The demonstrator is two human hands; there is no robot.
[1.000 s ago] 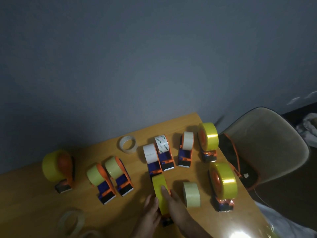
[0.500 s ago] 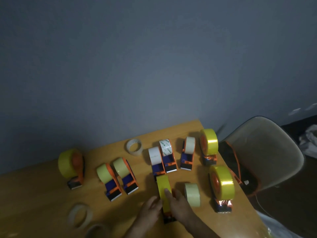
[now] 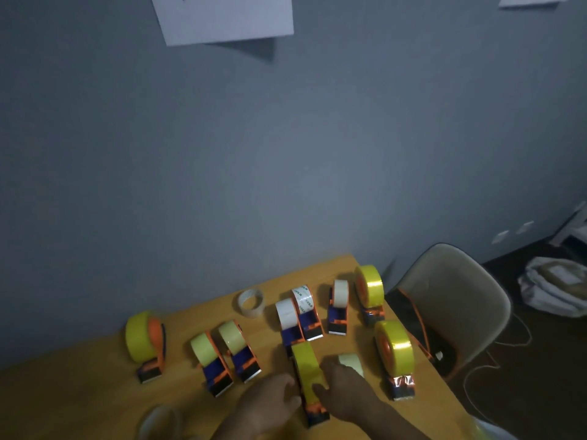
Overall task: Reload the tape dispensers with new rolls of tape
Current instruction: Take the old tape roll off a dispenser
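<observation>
Hands stayed clamped on the yellow-taped dispenser (image 3: pixel 308 381) at the table's (image 3: pixel 79 395) near edge: left hand (image 3: pixel 270 404) and right hand (image 3: pixel 341 392) gripped its sides. View had tilted upward since earlier, revealing wall paper (image 3: pixel 222 17).

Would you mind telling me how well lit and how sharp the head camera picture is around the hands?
Head view: dim overall, table dull orange; both hands, left hand and right hand, dark and slightly blurred around the yellow-roll dispenser; glare on the shiny yellow roll; wide-angle bending at the edges.
</observation>
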